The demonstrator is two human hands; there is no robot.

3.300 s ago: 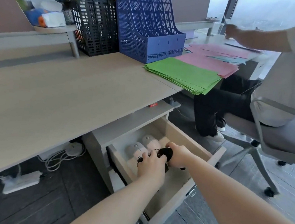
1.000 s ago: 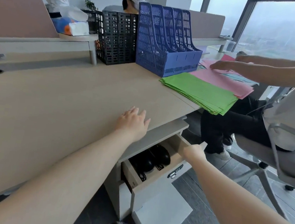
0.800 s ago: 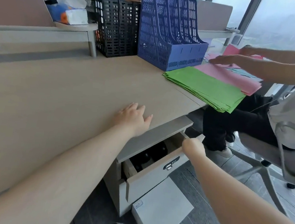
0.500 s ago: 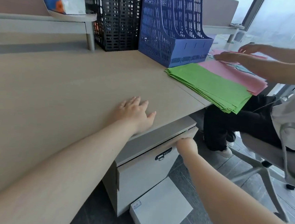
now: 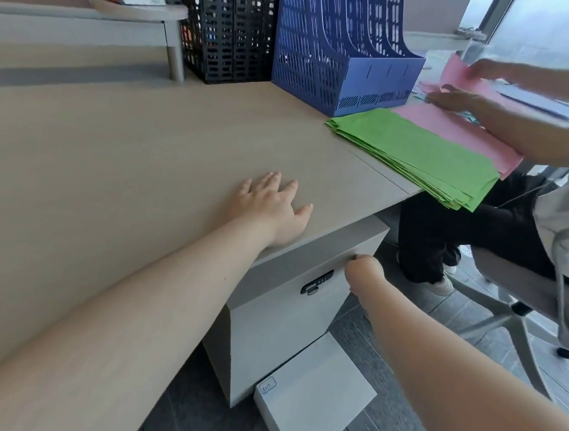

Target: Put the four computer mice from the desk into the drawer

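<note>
The grey drawer (image 5: 289, 305) under the desk is pushed in flush with its cabinet; a black combination lock (image 5: 317, 282) sits on its front. No computer mice are visible; the drawer's inside is hidden. My left hand (image 5: 271, 207) lies flat on the wooden desk (image 5: 108, 165) near its front edge, fingers spread, holding nothing. My right hand (image 5: 364, 272) is curled against the drawer front's upper right corner, fingers closed, with nothing visibly in it.
A blue file rack (image 5: 342, 45) and a black one (image 5: 227, 24) stand at the back. Green papers (image 5: 415, 154) and pink papers (image 5: 456, 127) lie at the right, handled by another person seated on an office chair (image 5: 544, 300). A white box (image 5: 312, 393) lies on the floor.
The drawer, open earlier with the mice inside, has been pushed shut by my right hand. My left hand stayed flat on the desk.
</note>
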